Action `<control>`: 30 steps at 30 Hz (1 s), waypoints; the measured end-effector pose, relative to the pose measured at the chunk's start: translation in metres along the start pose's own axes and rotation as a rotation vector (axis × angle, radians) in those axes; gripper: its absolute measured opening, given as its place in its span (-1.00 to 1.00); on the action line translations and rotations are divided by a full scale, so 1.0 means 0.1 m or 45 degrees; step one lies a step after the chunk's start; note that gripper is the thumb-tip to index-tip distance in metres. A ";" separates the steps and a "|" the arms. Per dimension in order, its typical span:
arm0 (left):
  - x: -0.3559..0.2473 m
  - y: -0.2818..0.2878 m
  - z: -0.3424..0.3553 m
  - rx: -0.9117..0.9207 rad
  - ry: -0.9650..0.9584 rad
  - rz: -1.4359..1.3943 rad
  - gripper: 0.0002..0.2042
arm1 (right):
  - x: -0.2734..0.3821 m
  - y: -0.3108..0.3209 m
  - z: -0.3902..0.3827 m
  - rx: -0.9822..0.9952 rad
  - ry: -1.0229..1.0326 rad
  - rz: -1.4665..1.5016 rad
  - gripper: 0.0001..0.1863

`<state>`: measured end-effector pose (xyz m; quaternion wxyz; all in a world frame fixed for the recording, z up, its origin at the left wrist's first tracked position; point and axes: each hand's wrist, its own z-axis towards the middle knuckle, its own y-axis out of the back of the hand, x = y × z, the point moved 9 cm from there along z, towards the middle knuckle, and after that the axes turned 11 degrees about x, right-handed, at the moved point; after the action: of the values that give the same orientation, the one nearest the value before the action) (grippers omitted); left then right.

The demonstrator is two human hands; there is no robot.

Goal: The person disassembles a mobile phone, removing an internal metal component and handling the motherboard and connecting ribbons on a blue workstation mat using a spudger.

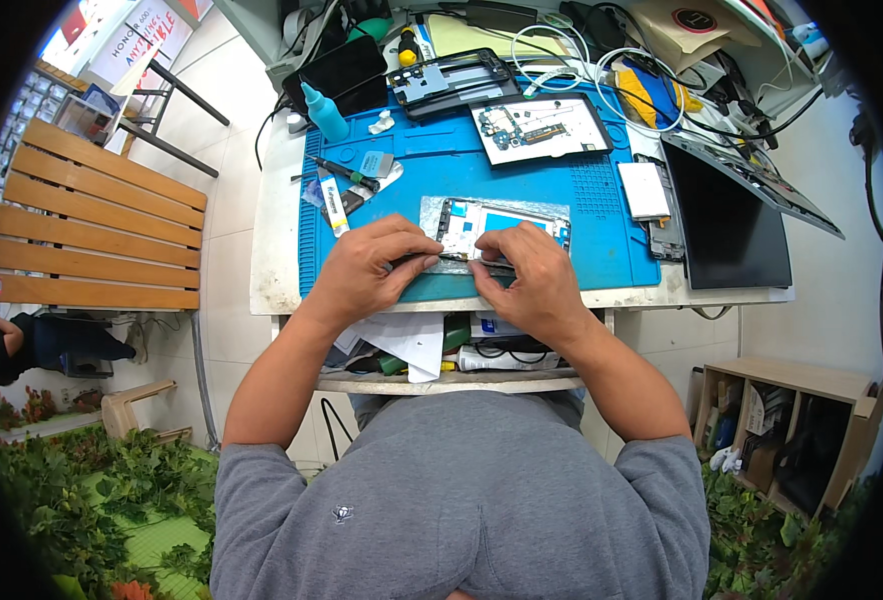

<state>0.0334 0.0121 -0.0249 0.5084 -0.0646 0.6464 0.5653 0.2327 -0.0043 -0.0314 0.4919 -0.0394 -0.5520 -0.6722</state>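
An opened phone frame (482,222), pale inside with blue patches, lies on a clear plastic sheet (430,208) on the blue work mat (442,182). My left hand (374,265) is at its left near corner, thumb and forefinger pinched at the end of a thin dark strip. At the near edge, my right hand (534,272) has curled fingers, with its thumb and forefinger closed close to the same strip. The fingers cover most of what lies between them, so what the right hand holds is hidden.
Left on the mat are a blue squeeze bottle (324,113), a screwdriver (350,173) and a white tube (334,204). Opened device parts (540,130) and white cables lie behind. A white battery-like block (645,190) and dark screen (727,230) stand right. Below is an open drawer (442,384).
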 end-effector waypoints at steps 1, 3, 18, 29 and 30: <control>0.01 -0.01 0.00 0.003 0.015 0.020 -0.80 | 0.00 -0.01 0.00 0.006 -0.005 -0.001 -0.73; 0.03 -0.02 0.00 0.006 0.031 0.037 -0.80 | -0.01 -0.01 0.01 0.013 -0.012 0.001 -0.73; -0.02 -0.06 -0.02 -0.013 -0.047 0.120 -0.78 | 0.00 0.01 0.00 0.009 -0.007 0.008 -0.75; -0.01 -0.08 -0.03 -0.019 -0.046 0.139 -0.77 | 0.08 0.00 0.04 0.060 0.034 -0.061 -0.79; -0.01 -0.07 -0.03 -0.021 -0.047 0.138 -0.77 | 0.08 -0.01 0.04 0.069 0.030 -0.070 -0.79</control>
<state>0.0369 0.0065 -0.0296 0.4883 -0.0230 0.6348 0.5984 0.2263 -0.0063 -0.0255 0.4805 -0.0028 -0.5651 -0.6706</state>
